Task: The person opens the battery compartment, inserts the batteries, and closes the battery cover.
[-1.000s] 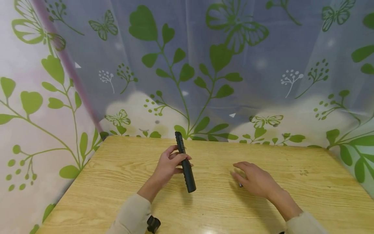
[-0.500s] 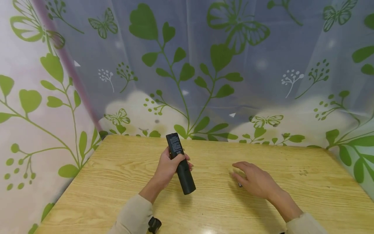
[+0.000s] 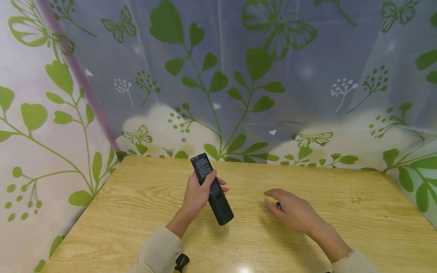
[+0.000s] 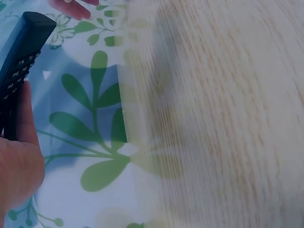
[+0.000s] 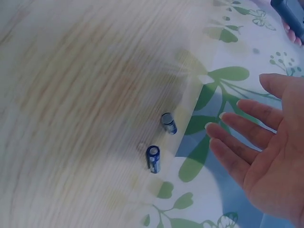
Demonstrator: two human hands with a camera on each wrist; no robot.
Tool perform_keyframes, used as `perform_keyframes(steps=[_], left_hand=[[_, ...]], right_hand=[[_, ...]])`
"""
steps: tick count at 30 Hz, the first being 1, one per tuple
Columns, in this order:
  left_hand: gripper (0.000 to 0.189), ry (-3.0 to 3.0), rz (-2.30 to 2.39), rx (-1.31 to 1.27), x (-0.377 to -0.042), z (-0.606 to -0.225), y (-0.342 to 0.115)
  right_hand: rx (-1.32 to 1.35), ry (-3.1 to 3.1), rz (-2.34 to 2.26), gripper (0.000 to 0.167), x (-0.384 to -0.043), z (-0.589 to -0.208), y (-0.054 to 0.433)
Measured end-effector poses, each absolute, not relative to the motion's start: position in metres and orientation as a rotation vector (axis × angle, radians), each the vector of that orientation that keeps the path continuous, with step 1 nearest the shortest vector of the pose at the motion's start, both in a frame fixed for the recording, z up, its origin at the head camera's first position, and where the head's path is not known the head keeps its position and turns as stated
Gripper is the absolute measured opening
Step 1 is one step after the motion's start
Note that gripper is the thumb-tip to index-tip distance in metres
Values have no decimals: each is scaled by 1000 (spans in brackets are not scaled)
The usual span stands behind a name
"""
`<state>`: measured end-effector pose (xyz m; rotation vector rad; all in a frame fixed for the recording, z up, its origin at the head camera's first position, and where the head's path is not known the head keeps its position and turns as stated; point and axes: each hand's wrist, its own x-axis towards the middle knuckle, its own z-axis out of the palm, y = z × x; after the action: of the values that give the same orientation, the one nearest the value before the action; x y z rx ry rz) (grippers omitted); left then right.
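My left hand [image 3: 196,195] grips a black remote control [image 3: 222,208], its back with a printed label turned up and its top end tilted left. In the left wrist view, rows of buttons show on the remote's face [image 4: 21,59]. My right hand [image 3: 295,210] hovers over the table with nothing held, its fingers loosely spread. Two small blue batteries, one [image 5: 168,123] and the other [image 5: 153,159], appear on the table near that hand in the right wrist view. From the head, a battery [image 3: 279,206] is partly covered by the right hand.
The light wooden table [image 3: 136,212] ends at a patterned curtain [image 3: 218,94] with green leaves and butterflies, which also hangs along the left side. A small black device [image 3: 182,261] sits by the left sleeve.
My left hand has rolled the remote from edge-on to back side up, and its thumb has slid up along the back. The right hand has shifted slightly left.
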<state>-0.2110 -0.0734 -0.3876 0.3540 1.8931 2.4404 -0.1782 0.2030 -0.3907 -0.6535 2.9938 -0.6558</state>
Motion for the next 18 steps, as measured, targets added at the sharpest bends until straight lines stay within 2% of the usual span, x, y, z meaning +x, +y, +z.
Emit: perform_keyframes(steps=[18], left_hand=[[35,2157,2496,311,-208,-382,-69]], right_hand=[[-603,2886,-732,42,-169,-387,185]])
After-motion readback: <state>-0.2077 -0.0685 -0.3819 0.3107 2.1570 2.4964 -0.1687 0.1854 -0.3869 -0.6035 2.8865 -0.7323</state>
